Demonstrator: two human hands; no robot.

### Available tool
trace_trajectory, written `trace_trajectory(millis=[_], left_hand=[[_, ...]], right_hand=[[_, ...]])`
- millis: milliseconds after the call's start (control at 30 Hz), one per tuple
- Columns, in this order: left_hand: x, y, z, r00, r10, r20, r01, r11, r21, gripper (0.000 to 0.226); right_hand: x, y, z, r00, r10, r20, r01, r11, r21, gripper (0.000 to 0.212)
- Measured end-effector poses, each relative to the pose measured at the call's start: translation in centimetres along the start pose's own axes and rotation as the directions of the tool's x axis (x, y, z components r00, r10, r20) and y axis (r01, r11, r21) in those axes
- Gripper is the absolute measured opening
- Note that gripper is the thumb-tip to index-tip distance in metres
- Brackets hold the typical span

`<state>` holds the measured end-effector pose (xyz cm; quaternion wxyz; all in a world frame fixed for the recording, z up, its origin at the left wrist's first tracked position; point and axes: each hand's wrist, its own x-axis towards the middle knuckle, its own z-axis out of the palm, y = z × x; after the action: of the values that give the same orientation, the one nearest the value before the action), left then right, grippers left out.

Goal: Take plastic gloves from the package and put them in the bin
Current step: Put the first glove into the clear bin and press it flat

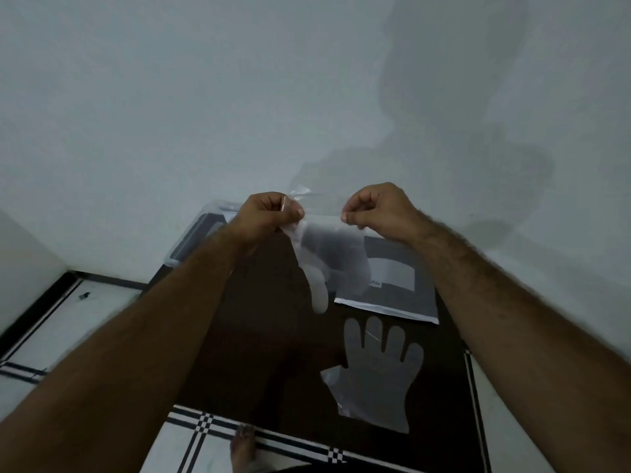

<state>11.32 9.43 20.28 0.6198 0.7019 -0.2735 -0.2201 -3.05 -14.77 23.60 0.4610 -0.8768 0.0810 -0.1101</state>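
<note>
Both hands hold one clear plastic glove by its cuff, stretched between them above the dark table. My left hand pinches the left corner and my right hand pinches the right corner; the glove's fingers hang down. A second clear glove lies flat on the table below, fingers pointing away. The grey glove package lies flat beyond it, under my right wrist. A clear plastic bin stands at the table's far left corner, partly hidden by my left forearm.
A plain white wall rises right behind the table. The floor around is white tile with black checkered borders. A bare foot shows at the table's near edge.
</note>
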Motion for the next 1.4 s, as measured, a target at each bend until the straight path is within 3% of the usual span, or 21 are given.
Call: trace_trajectory(millis=[233,533,700,900,1067,1200,1400], left_hand=[[5.0,-2.4,-13.7,0.998,-0.059,-0.029,0.062,0.992,0.113,0.035],[14.4,-3.3,-29.6,0.993,-0.101,0.066,0.088,0.980,0.176,0.035],[18.0,-2.8,-34.1,0.990,-0.043,0.137,0.010,0.973,0.231,0.043],[18.5,-2.7,-37.3,0.973,0.153,0.174,-0.196,0.945,0.263,0.030],[17.3,-3.8,-39.0,0.924,0.308,0.225,-0.380,0.802,0.460,0.012],[16.8,-6.4,-39.7,0.866,0.417,0.278,-0.495,0.628,0.601,0.026],[14.9,-10.2,-40.3,0.824,0.407,0.394,-0.547,0.395,0.738,0.023]], right_hand=[[11.1,-3.7,9.2,1.000,0.025,0.009,-0.024,0.998,-0.062,0.012],[25.3,-7.6,19.0,0.996,-0.068,-0.058,0.051,0.963,-0.264,0.010],[29.2,-9.0,21.8,0.977,-0.122,-0.178,0.069,0.958,-0.278,0.007],[28.9,-9.9,24.0,0.917,-0.273,-0.290,0.206,0.948,-0.242,0.010],[27.8,-9.6,24.9,0.914,-0.351,-0.202,0.271,0.901,-0.339,0.011],[28.4,-8.7,26.2,0.917,-0.375,-0.134,0.292,0.862,-0.414,0.012],[27.0,-6.4,29.4,0.934,-0.353,-0.056,0.288,0.836,-0.466,0.011]])
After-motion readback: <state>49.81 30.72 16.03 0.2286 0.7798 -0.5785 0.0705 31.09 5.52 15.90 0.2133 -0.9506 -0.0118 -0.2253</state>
